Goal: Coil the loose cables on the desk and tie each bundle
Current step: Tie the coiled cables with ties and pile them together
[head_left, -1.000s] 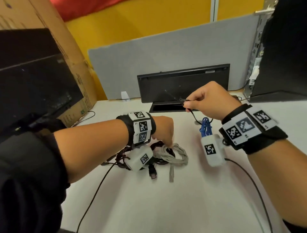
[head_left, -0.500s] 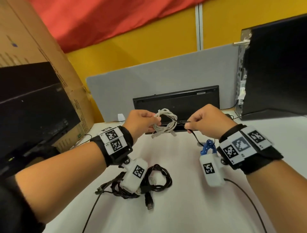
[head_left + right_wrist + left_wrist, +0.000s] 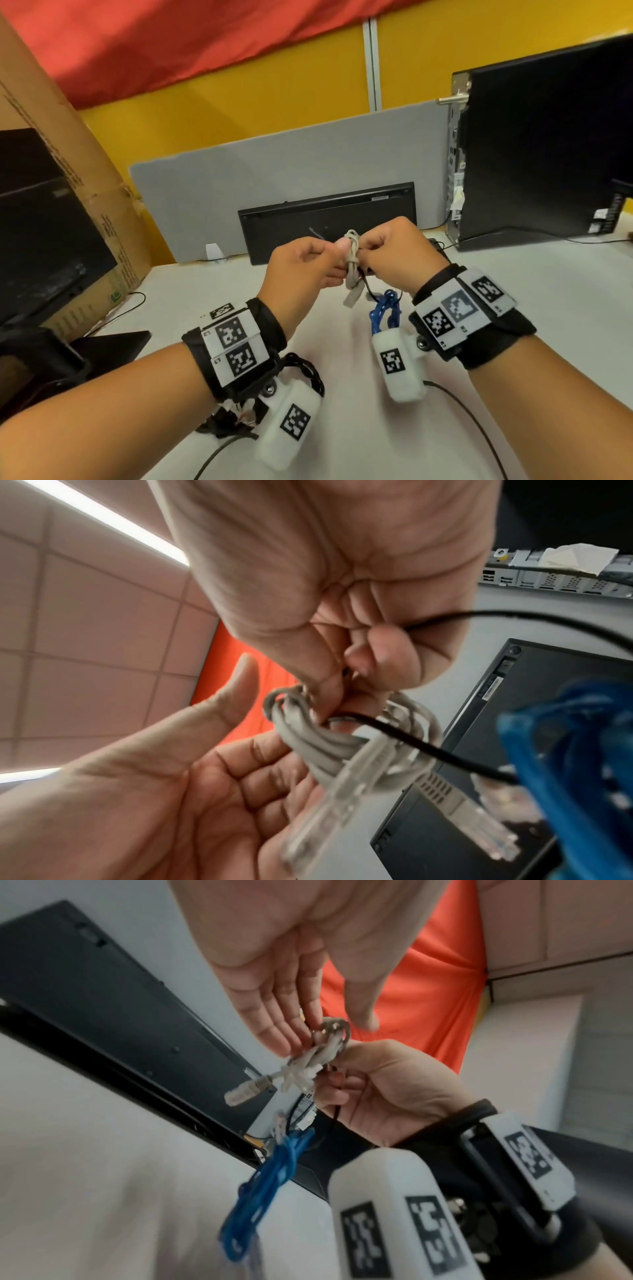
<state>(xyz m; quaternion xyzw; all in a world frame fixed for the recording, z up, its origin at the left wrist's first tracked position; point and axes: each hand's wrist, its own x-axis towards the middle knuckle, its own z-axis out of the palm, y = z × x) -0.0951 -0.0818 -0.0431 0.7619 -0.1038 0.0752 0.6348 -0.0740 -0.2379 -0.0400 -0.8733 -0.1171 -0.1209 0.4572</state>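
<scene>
Both hands are raised above the white desk (image 3: 555, 294) and meet at a coiled grey network cable (image 3: 352, 260). My left hand (image 3: 337, 262) cradles the grey coil (image 3: 329, 745) from the left, fingers behind it and thumb near its top. My right hand (image 3: 368, 260) pinches a thin black cord (image 3: 428, 750) against the coil; the cord passes through the loop and hangs down (image 3: 364, 287). Clear plugs dangle below the coil (image 3: 245, 1092). A blue cable bundle (image 3: 382, 311) lies on the desk under the right wrist. A black cable bundle (image 3: 308, 371) lies partly hidden under my left wrist.
A black keyboard (image 3: 325, 212) leans on the grey divider (image 3: 274, 181) just behind the hands. A black computer tower (image 3: 548, 154) stands at the right, a cardboard box (image 3: 51, 154) and a dark monitor (image 3: 41, 222) at the left. Thin black wires run from both wrist cameras.
My left hand lifted the grey coil off the desk and carried it to the right hand. The hands now touch at the coil, which stands edge-on. The view tilted upward.
</scene>
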